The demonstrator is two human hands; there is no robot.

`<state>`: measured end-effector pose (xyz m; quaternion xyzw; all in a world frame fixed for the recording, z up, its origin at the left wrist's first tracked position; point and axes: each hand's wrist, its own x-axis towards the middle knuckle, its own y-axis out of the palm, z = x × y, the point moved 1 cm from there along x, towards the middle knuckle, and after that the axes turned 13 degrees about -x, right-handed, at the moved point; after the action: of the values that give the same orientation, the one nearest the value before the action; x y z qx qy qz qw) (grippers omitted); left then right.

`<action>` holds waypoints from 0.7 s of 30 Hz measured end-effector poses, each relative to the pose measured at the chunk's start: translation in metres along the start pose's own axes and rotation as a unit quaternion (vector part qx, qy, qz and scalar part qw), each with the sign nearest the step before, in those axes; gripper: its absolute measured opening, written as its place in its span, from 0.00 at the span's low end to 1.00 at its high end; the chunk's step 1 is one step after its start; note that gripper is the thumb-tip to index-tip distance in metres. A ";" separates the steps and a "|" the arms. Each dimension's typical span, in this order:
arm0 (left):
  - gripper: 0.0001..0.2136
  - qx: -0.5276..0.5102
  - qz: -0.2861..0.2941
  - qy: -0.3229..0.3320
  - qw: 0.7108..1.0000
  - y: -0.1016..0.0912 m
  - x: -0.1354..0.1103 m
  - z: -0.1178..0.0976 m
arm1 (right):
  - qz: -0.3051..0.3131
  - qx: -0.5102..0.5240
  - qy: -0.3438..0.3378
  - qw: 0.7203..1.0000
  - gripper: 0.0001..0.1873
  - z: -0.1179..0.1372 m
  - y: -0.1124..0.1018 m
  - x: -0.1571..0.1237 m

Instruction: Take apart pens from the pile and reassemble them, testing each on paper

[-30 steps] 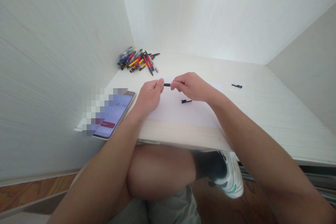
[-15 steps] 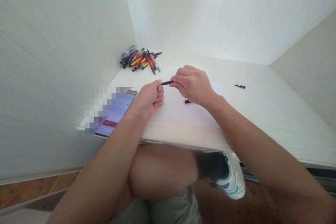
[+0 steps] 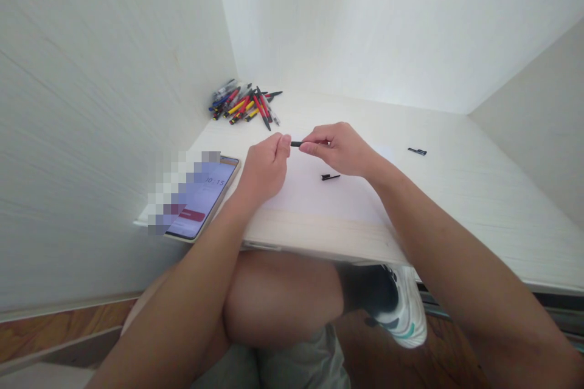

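Note:
Above a white sheet of paper (image 3: 314,200), my left hand (image 3: 267,167) is closed around one end of a black pen (image 3: 295,144). The thumb and fingers of my right hand (image 3: 340,149) pinch the other end. Only a short dark stretch of the pen shows between the two hands; the rest is hidden in the fingers. Below my right hand, a small black pen cap with a clip (image 3: 330,177) lies on the paper.
A pile of pens (image 3: 244,103), red, yellow, blue and clear, lies at the back left against the wall. A phone (image 3: 201,206) with a timer rests by my left forearm. Another black clip piece (image 3: 417,151) lies on the white desk (image 3: 479,194) at right.
My left hand has turned and shifted slightly right, covering more of the pen. My right hand has moved a little right, showing more of the cap on the paper.

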<state>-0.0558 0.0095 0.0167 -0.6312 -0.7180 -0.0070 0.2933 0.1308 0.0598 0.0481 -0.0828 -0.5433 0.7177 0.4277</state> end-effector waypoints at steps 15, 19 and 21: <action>0.18 -0.431 0.036 -0.349 0.831 -0.001 -0.002 -0.017 | -0.079 -0.235 -0.081 0.965 0.14 0.019 0.000 -0.007; 0.20 -0.342 0.003 -0.244 0.907 -0.003 -0.005 -0.019 | -0.083 -0.169 -0.071 0.980 0.15 0.022 -0.009 -0.005; 0.19 -0.204 -0.010 -0.127 0.971 -0.004 -0.007 -0.018 | -0.046 -0.086 -0.046 0.994 0.17 0.017 -0.013 -0.003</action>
<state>-0.0516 -0.0041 0.0298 -0.6661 -0.7392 -0.0755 0.0646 0.1294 0.0458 0.0647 -0.0614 -0.6249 0.6513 0.4261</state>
